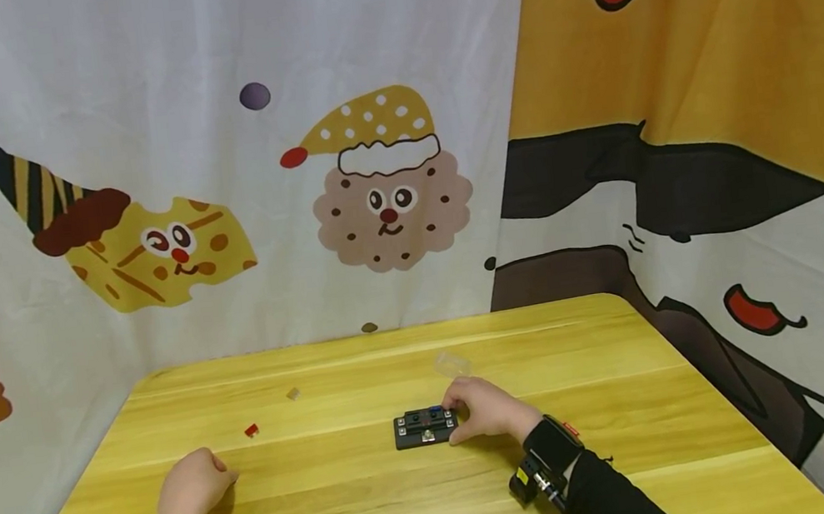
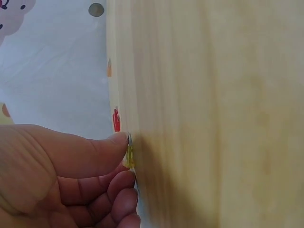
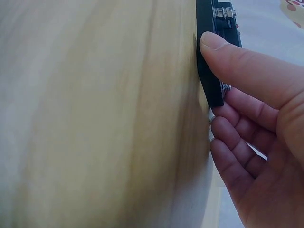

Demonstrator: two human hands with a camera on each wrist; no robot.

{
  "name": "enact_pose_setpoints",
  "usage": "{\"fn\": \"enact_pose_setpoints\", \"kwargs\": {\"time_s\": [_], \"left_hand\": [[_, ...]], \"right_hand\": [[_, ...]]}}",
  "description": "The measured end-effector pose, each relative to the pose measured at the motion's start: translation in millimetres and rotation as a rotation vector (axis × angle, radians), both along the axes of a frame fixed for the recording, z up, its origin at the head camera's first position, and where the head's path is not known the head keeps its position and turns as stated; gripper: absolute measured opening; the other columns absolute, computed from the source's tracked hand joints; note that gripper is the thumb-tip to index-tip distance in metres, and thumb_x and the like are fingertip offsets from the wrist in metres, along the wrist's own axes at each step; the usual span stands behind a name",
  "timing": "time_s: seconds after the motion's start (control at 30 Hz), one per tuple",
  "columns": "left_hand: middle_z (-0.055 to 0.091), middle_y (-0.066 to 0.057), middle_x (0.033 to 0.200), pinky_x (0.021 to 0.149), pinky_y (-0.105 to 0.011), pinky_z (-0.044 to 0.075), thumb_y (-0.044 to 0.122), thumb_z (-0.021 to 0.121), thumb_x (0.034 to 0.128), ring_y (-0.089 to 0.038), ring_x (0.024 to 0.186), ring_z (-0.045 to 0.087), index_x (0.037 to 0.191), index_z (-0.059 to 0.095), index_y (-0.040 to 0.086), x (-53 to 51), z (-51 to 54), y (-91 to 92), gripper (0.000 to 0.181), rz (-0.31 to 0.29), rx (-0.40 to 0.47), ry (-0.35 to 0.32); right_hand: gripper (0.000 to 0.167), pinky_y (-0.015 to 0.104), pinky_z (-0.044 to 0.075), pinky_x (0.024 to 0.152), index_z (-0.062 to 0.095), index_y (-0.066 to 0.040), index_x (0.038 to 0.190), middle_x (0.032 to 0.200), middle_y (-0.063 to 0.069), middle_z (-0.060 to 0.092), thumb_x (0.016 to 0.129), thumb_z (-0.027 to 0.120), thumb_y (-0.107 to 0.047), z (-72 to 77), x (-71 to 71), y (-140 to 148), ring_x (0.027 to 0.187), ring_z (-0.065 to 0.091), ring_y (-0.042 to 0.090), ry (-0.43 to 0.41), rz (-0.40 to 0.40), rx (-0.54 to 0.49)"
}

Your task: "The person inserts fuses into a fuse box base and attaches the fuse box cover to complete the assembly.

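My left hand is low over the left part of the table. In the left wrist view, its thumb and forefinger pinch a small translucent yellow blade fuse with a metal prong; the head view hides this piece behind the fingers. My right hand grips the right end of a black fuse block, which lies flat on the table. Metal screw terminals and a bit of blue show on the block's top. Thumb and fingertips hold its opposite edges. Beyond my left hand lies a red blade fuse.
A small tan-orange piece lies farther back than the red fuse. Behind the block sits a clear plastic cover. The wooden table ends at a printed curtain.
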State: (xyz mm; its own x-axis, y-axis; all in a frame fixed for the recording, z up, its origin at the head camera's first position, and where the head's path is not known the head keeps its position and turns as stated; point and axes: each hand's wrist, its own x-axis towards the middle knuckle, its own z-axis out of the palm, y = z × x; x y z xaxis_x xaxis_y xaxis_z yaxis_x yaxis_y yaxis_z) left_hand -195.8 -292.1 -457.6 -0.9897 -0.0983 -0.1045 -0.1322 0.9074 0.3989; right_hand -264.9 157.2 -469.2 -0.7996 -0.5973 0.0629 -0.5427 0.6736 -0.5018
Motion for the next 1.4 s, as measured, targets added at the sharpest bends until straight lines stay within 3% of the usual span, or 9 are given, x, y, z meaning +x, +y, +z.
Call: {"fn": "enact_pose_setpoints", "kwargs": {"time_s": [0.37,0.47,0.67,1.07,1.4], "left_hand": [[0.065,-0.012,0.083,0.075,-0.049,0.050,0.011,0.070,0.0843,-0.029,0.077,0.062,0.085,0.065,-0.006,-1.7,2.6,4.0,0.017,-0.034,-0.019,-0.036],[0.064,-0.007,0.078,0.069,-0.043,0.048,0.011,0.069,0.0851,-0.023,0.070,0.057,0.078,0.065,0.000,-1.8,2.9,5.4,0.013,-0.036,-0.010,-0.025],[0.049,-0.001,0.065,0.059,-0.034,0.036,0.011,0.070,0.0851,-0.017,0.060,0.044,0.066,0.057,0.007,0.3,3.6,6.1,0.023,-0.031,0.017,0.001],[0.063,-0.011,0.086,0.070,-0.045,0.047,0.011,0.071,0.0857,-0.024,0.074,0.055,0.088,0.061,-0.002,0.4,9.3,1.8,0.016,0.006,0.064,0.026],[0.064,-0.006,0.083,0.067,-0.043,0.046,0.010,0.069,0.0877,-0.022,0.071,0.055,0.087,0.062,0.001,3.4,18.9,7.1,0.011,-0.020,0.051,0.106]], "right_hand": [[0.043,0.037,0.048,0.089,0.068,-0.010,0.105,0.101,-0.003,0.060,0.072,0.090,-0.026,-2.9,-1.1,1.6,0.093,0.057,0.016,0.007,0.006,0.006],[0.043,0.037,0.048,0.089,0.068,-0.011,0.105,0.101,-0.003,0.060,0.072,0.090,-0.026,-3.6,-2.0,1.1,0.094,0.057,0.015,0.008,0.001,0.009],[0.043,0.037,0.047,0.089,0.068,-0.011,0.104,0.101,-0.003,0.060,0.071,0.090,-0.026,-4.4,-2.0,1.1,0.094,0.057,0.015,0.013,0.004,0.000],[0.044,0.038,0.047,0.090,0.068,-0.008,0.104,0.101,-0.001,0.060,0.071,0.091,-0.025,-3.0,-2.0,1.8,0.095,0.058,0.018,0.013,0.012,-0.007],[0.044,0.037,0.048,0.090,0.068,-0.009,0.104,0.101,-0.002,0.061,0.070,0.091,-0.026,-2.9,-2.3,1.1,0.095,0.058,0.017,0.015,0.010,-0.007]]}}
